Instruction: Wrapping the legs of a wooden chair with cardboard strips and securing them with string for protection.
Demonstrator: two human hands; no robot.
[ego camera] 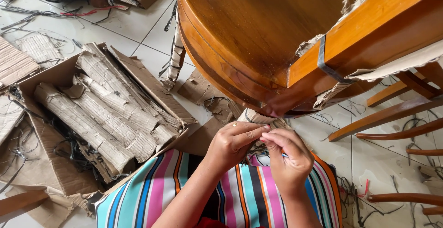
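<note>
A round brown wooden chair seat (249,29) fills the upper middle, with a lighter wooden bar (369,34) across it, wrapped in torn cardboard and a dark strap (323,62). Just below the seat's near edge, my left hand (233,145) and my right hand (286,156) meet fingertip to fingertip. Both pinch a piece of corrugated cardboard wrapping (258,118) with thin dark strings around it. My lap is covered by striped, many-coloured cloth (249,195).
An open cardboard box (60,177) at the left holds several rolled corrugated wrappings (101,112). Cardboard scraps and dark strings litter the white tiled floor (138,25). Wooden chair rungs (397,117) stand at the right.
</note>
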